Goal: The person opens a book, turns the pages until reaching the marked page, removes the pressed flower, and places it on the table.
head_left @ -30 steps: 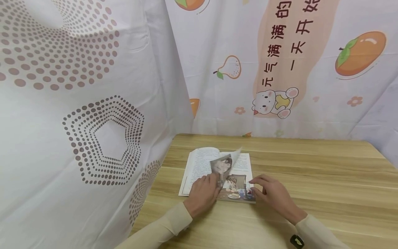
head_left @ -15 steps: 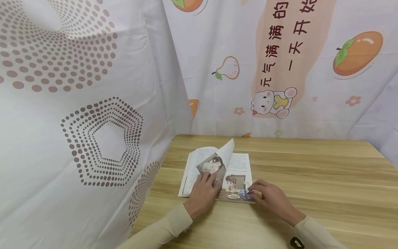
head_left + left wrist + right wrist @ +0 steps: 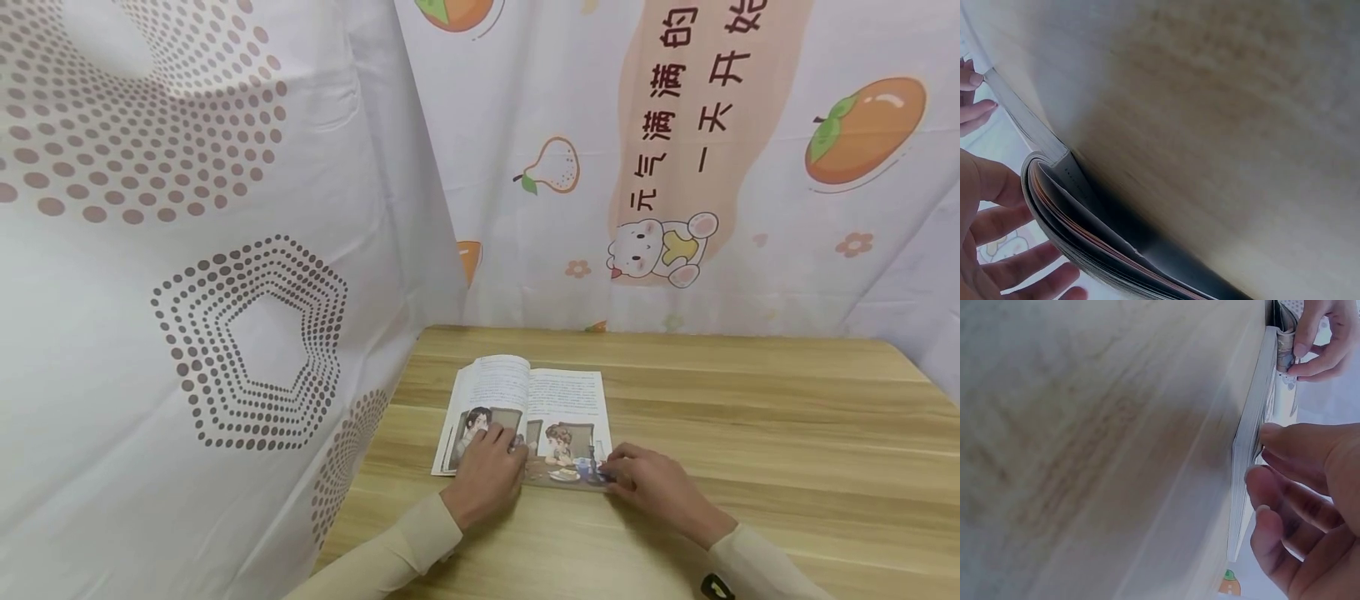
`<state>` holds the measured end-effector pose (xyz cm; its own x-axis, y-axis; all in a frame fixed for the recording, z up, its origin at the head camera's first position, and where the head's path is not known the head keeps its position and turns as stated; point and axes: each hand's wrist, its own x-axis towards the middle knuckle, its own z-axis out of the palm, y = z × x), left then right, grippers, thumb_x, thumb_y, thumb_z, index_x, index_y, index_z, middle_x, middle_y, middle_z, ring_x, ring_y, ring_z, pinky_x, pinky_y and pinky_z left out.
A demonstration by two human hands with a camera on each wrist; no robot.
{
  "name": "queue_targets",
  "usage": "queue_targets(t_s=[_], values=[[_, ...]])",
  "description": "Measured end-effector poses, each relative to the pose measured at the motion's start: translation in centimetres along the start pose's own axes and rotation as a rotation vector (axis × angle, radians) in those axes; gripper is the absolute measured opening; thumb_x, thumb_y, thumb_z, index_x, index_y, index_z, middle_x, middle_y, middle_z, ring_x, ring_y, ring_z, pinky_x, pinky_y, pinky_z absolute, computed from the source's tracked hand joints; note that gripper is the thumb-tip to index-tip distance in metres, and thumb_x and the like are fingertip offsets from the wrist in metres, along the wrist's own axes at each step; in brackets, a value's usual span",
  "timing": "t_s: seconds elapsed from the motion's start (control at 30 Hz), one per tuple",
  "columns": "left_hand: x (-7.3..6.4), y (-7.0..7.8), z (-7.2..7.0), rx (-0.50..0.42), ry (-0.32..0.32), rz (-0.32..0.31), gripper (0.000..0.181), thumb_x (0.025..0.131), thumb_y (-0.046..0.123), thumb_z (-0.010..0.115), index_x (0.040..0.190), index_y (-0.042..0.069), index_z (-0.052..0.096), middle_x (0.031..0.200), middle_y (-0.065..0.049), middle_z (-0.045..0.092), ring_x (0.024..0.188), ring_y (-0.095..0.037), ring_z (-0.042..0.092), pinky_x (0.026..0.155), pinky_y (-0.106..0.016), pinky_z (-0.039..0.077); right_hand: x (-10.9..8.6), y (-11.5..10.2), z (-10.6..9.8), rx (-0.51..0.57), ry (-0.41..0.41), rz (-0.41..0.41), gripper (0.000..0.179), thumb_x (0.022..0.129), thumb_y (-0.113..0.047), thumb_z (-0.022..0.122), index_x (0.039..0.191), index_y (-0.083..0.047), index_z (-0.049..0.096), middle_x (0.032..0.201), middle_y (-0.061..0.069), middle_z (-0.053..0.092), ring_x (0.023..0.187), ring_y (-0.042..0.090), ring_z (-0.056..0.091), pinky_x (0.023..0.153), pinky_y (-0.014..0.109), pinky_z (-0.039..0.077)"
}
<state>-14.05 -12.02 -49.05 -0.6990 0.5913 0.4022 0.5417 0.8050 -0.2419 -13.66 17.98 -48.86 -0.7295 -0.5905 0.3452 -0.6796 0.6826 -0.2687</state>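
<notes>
An open book (image 3: 564, 396) lies on the wooden table, with printed text above and coloured drawings across the lower pages. My left hand (image 3: 489, 467) rests on the lower left page near the spine, fingers extended over a drawn figure. In the left wrist view, its fingers spread beside the curved stack of pages (image 3: 1079, 231). At the lower right corner of the book, my right hand (image 3: 660, 490) pinches the page edge between thumb and forefinger. The right wrist view shows its other fingers loosely bent beside the page block (image 3: 1247, 434). How many sheets are between the fingertips is hidden.
The wooden table (image 3: 765, 417) extends to the right of the book. A white dotted curtain (image 3: 300, 167) hangs close on the left. Behind the table hangs a fruit-printed cloth (image 3: 525, 250). A dark band is on the right sleeve (image 3: 716, 586).
The illustrated page, raised and curling in the earlier frames, has swung over to the left and now lies under my left hand. My right fingers have closed in on the right page's corner.
</notes>
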Motion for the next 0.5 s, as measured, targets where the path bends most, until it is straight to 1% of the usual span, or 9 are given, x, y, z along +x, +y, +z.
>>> queue_targets(t_s=[0.13,0.2,0.3,0.4,0.5], values=[[-0.04,0.02,-0.02,-0.020,-0.002,0.002,0.011,0.093,0.028,0.068,0.097,0.018,0.074,0.101,-0.004,0.065,0.092,-0.020,0.057,0.073,-0.034,0.052,-0.05,-0.01,0.17,-0.050,0.047,-0.067,0.013,0.082,-0.010,0.085,0.094,-0.010,0.080,0.096,-0.002,0.072,0.081,0.013,0.070,0.068,0.032,0.058],[0.02,0.06,-0.14,-0.026,-0.008,0.002,0.014,0.093,0.029,0.069,0.098,0.017,0.075,0.101,-0.004,0.066,0.090,-0.020,0.057,0.071,-0.033,0.052,-0.04,-0.05,0.23,-0.076,0.087,-0.099,0.011,0.082,-0.007,0.084,0.092,-0.010,0.079,0.094,-0.003,0.071,0.078,0.012,0.070,0.065,0.031,0.057],[0.10,0.15,-0.29,-0.030,-0.022,0.005,0.017,0.095,0.031,0.068,0.099,0.017,0.076,0.099,-0.005,0.066,0.087,-0.019,0.056,0.069,-0.031,0.051,-0.01,-0.07,0.28,-0.111,0.126,-0.128,0.010,0.083,-0.005,0.082,0.092,-0.010,0.078,0.092,-0.005,0.069,0.073,0.010,0.067,0.060,0.030,0.055],[0.13,0.28,-0.39,-0.040,-0.021,0.012,0.018,0.095,0.032,0.068,0.097,0.017,0.077,0.094,-0.004,0.065,0.083,-0.019,0.055,0.066,-0.030,0.050,0.04,0.02,0.41,-0.145,0.139,-0.148,0.013,0.082,-0.005,0.083,0.092,-0.010,0.077,0.092,-0.005,0.067,0.069,0.009,0.065,0.055,0.028,0.053],[0.13,0.35,-0.34,-0.048,-0.015,0.016,0.019,0.095,0.034,0.068,0.093,0.017,0.076,0.091,-0.003,0.063,0.081,-0.018,0.054,0.065,-0.030,0.049,0.08,0.09,0.48,-0.167,0.135,-0.161,0.014,0.081,-0.005,0.083,0.092,-0.010,0.076,0.092,-0.004,0.066,0.065,0.007,0.062,0.053,0.027,0.052]])
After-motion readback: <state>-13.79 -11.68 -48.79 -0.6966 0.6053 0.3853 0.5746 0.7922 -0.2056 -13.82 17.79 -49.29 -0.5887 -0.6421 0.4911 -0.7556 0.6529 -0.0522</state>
